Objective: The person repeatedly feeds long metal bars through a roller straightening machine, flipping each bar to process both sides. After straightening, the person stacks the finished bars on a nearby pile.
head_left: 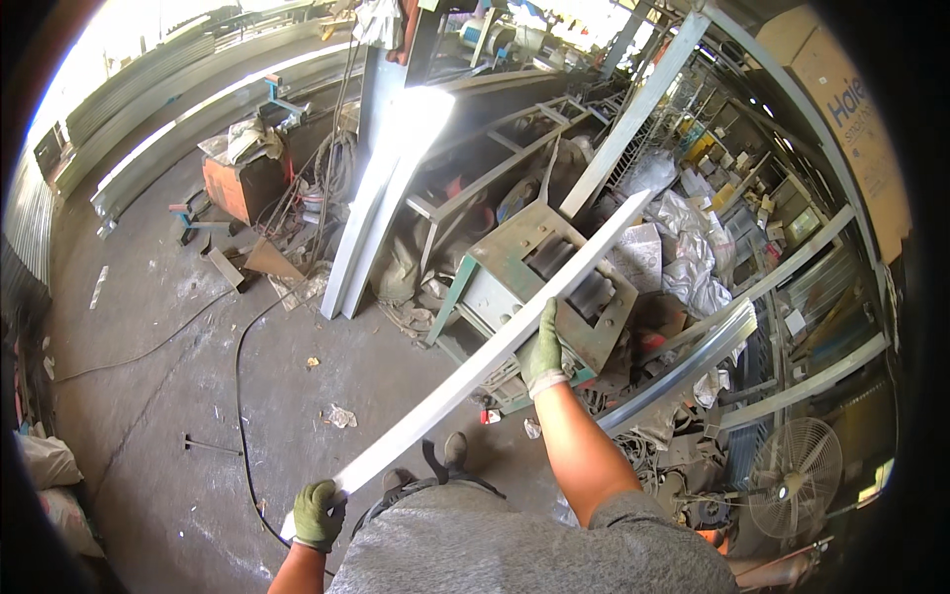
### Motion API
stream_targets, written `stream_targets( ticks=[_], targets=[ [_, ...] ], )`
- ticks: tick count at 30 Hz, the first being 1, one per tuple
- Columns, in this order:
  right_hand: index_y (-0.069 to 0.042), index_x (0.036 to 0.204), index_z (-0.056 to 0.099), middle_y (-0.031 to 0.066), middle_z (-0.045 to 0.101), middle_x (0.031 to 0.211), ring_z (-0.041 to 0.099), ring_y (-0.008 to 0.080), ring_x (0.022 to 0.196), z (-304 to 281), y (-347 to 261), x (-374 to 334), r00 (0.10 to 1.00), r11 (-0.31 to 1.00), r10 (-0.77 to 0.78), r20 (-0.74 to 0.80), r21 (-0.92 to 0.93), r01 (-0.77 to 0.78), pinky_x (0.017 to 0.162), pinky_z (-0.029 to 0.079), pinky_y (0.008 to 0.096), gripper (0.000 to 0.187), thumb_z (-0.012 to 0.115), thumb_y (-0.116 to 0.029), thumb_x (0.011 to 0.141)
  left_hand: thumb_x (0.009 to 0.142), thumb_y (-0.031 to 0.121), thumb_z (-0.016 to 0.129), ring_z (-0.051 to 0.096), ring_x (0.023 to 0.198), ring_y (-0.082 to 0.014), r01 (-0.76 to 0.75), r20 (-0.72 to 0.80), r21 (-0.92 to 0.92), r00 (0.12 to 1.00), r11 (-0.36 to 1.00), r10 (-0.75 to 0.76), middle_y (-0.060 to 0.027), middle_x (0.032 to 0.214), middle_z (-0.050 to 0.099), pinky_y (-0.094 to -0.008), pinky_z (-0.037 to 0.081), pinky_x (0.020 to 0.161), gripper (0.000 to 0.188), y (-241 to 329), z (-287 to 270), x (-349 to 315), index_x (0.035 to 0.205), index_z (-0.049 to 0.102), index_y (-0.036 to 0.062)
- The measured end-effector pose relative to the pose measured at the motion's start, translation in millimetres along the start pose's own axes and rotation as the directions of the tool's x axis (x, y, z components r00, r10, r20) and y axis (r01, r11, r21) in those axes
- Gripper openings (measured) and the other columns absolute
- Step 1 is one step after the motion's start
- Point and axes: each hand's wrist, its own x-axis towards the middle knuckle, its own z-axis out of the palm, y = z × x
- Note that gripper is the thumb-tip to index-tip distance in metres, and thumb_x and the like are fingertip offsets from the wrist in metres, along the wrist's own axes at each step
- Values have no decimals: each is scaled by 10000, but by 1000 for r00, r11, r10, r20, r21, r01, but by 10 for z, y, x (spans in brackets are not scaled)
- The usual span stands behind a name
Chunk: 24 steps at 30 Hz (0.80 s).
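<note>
A long, pale metal bar (460,384) runs slantwise across my body, from low left up to the far right. Its near end is gripped in my left hand (319,515), which wears a green glove and has its fingers wrapped round the bar. My right hand (541,351), also in a green glove, holds the bar further along, with the thumb over the upper side; its other fingers are mostly hidden behind the bar. Beneath and beyond the right hand stands a green and grey machine (549,277) with a roller in its top opening.
A bright metal post (371,213) rises ahead. An orange box (240,186) sits at the left, and a black cable (238,396) snakes over the floor. On the right are metal racks, a standing fan (795,478) and a large cardboard box (841,109).
</note>
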Motion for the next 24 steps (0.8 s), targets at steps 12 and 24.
stream_targets(
  ticks=[12, 24],
  targets=[
    [-46, 1226, 756, 59, 748, 1188, 699, 210, 1047, 264, 948, -248, 980, 981, 191, 57, 35, -193, 902, 533, 335, 331, 796, -241, 961, 722, 190, 903, 494, 1437, -469, 496, 128, 261, 833, 828, -539, -255, 1608, 465, -517, 439, 1184, 981, -558, 228, 34, 1559, 416, 29],
    [-7, 1251, 745, 67, 743, 1137, 665, 136, 907, 294, 1038, -219, 953, 944, 298, 59, -163, -286, 621, 503, 298, 439, 821, -328, 961, 733, 480, 946, 434, 1519, -430, 29, 459, -40, 888, 999, -7, -270, 1649, 426, -473, 389, 1246, 1242, 1031, 1237, 2637, 1669, 278, 13]
  ],
)
